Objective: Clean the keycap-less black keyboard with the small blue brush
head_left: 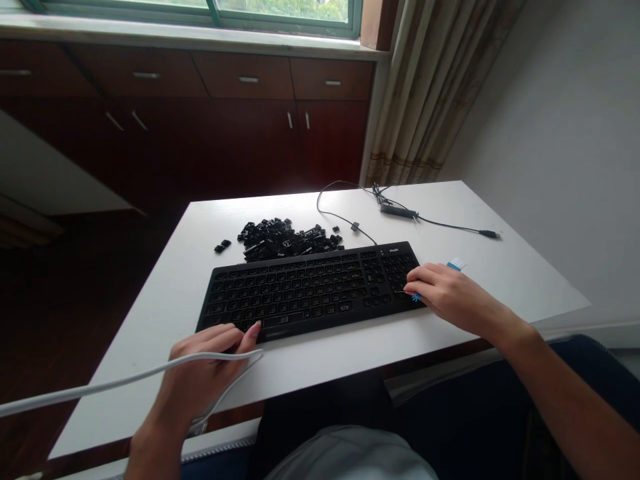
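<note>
A black keyboard [295, 327] with its keycaps taken off lies on the white table, tilted slightly in my view. My left hand [210, 353] grips its near left corner, the thumb lying along the front edge. Over the right-hand number block, my right hand [445, 293] pinches a small blue cleaning brush [454, 265]. White bristles stick out past the knuckles, and a blue bristled tip shows below the fingers, close to the keys' empty sockets. Behind the keyboard lies a heap of loose black keycaps [280, 239].
On the white table [165, 280], a black-handled tool with metal prongs [399, 211] rests beside the keyboard's USB cable [450, 225]. A white cable [100, 388] crosses in front of my left wrist. Wooden cabinets [225, 140] stand beyond.
</note>
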Demonstrator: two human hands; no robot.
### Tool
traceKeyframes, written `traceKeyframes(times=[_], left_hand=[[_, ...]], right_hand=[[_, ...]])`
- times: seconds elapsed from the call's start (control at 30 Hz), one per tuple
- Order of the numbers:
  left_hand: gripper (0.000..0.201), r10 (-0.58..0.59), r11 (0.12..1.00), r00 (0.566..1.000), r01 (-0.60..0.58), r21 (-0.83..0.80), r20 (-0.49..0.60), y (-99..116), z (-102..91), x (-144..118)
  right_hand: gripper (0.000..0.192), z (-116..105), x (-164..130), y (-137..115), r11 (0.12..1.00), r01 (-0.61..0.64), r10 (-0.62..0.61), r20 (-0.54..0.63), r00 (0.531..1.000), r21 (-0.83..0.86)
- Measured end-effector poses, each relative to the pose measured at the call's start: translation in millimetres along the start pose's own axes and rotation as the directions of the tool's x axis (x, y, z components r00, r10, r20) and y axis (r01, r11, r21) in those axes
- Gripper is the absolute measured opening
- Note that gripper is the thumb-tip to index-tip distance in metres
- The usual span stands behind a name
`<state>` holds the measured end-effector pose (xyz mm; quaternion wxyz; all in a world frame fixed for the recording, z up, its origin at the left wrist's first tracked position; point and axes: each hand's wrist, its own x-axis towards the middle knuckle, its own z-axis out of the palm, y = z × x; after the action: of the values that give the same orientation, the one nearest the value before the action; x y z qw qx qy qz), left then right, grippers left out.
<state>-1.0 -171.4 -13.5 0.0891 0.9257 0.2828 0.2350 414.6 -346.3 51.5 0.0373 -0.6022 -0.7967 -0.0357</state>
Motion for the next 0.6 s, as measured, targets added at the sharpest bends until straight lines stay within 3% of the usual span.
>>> traceKeyframes(times=[0.6], left_hand=[[0.036,0.02,1.0,1.0,-0.02,-0.003,0.008,1.9,-1.7,0.7]], right_hand=[[0.024,2.5,1.3,5.2,0.999,0.022,-0.021,-0.036,0.999,0.025]])
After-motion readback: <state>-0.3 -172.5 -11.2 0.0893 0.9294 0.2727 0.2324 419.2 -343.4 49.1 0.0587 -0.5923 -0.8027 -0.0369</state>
